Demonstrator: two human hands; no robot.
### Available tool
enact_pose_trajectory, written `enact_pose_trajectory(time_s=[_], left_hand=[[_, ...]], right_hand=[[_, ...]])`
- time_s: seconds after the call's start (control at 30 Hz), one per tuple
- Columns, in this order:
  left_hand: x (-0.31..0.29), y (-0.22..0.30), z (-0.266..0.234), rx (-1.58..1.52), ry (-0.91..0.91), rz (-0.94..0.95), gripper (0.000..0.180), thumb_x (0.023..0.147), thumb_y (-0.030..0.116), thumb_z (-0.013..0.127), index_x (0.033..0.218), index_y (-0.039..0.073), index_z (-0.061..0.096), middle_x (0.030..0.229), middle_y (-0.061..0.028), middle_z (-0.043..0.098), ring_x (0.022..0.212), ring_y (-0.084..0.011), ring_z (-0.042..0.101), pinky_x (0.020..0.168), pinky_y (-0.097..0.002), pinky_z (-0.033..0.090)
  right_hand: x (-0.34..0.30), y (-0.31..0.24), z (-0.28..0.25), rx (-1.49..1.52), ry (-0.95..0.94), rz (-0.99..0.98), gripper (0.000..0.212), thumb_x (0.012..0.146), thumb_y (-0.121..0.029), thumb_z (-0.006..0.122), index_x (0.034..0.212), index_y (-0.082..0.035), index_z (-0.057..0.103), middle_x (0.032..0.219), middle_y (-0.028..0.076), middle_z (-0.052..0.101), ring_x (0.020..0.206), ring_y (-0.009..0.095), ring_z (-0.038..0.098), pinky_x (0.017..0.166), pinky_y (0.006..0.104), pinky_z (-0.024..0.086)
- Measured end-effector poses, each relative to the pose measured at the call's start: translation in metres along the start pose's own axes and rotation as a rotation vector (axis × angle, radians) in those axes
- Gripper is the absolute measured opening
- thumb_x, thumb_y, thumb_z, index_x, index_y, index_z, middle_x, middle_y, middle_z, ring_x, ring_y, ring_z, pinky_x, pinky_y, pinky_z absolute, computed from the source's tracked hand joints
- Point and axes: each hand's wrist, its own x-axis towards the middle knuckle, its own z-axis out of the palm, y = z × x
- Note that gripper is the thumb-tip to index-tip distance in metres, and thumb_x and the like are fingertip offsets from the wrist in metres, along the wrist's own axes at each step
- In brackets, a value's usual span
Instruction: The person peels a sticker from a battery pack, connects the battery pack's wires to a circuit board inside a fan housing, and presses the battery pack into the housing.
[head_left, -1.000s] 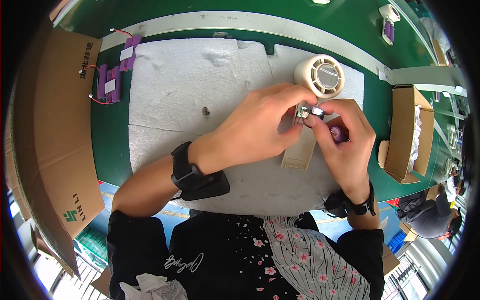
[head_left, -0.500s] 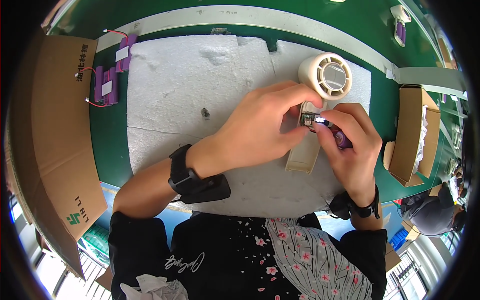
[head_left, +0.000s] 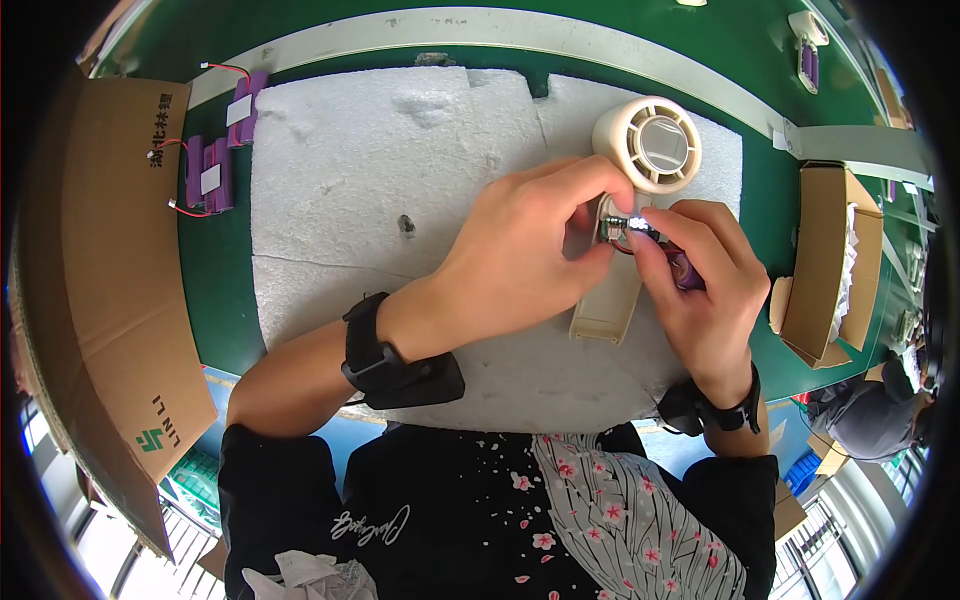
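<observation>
A cream handheld fan (head_left: pixel 650 148) lies on a white foam sheet (head_left: pixel 340 180), its round head away from me and its handle shell (head_left: pixel 607 306) opened toward me. My left hand (head_left: pixel 525 235) curls over the handle just below the head, thumb and fingers gripping around it. Between the thumb and index finger of my right hand (head_left: pixel 705 300) is a small circuit board (head_left: pixel 614 228) with a lit white display, held at the upper part of the shell. A purple battery (head_left: pixel 685 272) shows partly under my right fingers; the rest of it is hidden.
Several purple battery packs (head_left: pixel 208 178) with red wires lie left of the foam. A large cardboard box (head_left: pixel 125 260) borders the left side; a smaller open carton (head_left: pixel 815 270) stands right. Another fan (head_left: pixel 808 50) lies far right. A person (head_left: pixel 865 420) is beyond the right edge.
My right fingers and the circuit board have shifted slightly away from me, the board seated a little higher against the handle. The left hand stays nearly in place on the fan.
</observation>
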Motion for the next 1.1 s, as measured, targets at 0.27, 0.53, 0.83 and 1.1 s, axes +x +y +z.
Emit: enact_pose_trajectory(time_s=[0.27, 0.53, 0.83, 1.1], left_hand=[[-0.0009, -0.0001, -0.0025, -0.020, -0.008, -0.029, 0.029, 0.074, -0.002, 0.068, 0.100, 0.006, 0.058, 0.087, -0.0032, 0.061, 0.073, -0.0134, 0.061, 0.064, -0.0268, 0.049], [-0.0007, -0.0012, -0.0027, -0.026, -0.014, -0.013, 0.032, 0.073, -0.003, 0.068, 0.102, 0.006, 0.058, 0.090, -0.0039, 0.062, 0.074, -0.0139, 0.061, 0.067, -0.0270, 0.051], [-0.0003, -0.0049, -0.0020, -0.067, 0.004, 0.108, 0.035, 0.073, -0.005, 0.066, 0.106, 0.007, 0.064, 0.099, -0.0065, 0.067, 0.078, -0.0163, 0.064, 0.070, -0.0274, 0.053], [0.0003, -0.0038, -0.0018, 0.082, 0.008, 0.153, 0.038, 0.073, -0.005, 0.066, 0.106, 0.013, 0.071, 0.105, -0.0138, 0.068, 0.084, -0.0221, 0.068, 0.074, -0.0299, 0.054]], right_hand=[[-0.0008, -0.0024, 0.0001, -0.013, 0.001, 0.013, 0.021, 0.070, -0.003, 0.078, 0.089, -0.005, 0.070, 0.082, 0.006, 0.064, 0.052, 0.015, 0.060, 0.046, 0.0250, 0.047], [-0.0006, -0.0054, -0.0016, -0.061, -0.023, 0.027, 0.021, 0.071, -0.003, 0.078, 0.091, -0.002, 0.070, 0.081, 0.006, 0.064, 0.053, 0.015, 0.060, 0.046, 0.0257, 0.047], [-0.0047, -0.0102, -0.0034, -0.112, -0.102, 0.071, 0.021, 0.074, -0.001, 0.076, 0.094, 0.000, 0.069, 0.086, 0.007, 0.063, 0.062, 0.012, 0.058, 0.052, 0.0232, 0.045], [-0.0019, -0.0031, -0.0008, 0.020, -0.061, 0.194, 0.022, 0.076, -0.003, 0.075, 0.093, 0.000, 0.062, 0.084, 0.007, 0.063, 0.062, 0.010, 0.058, 0.055, 0.0227, 0.046]])
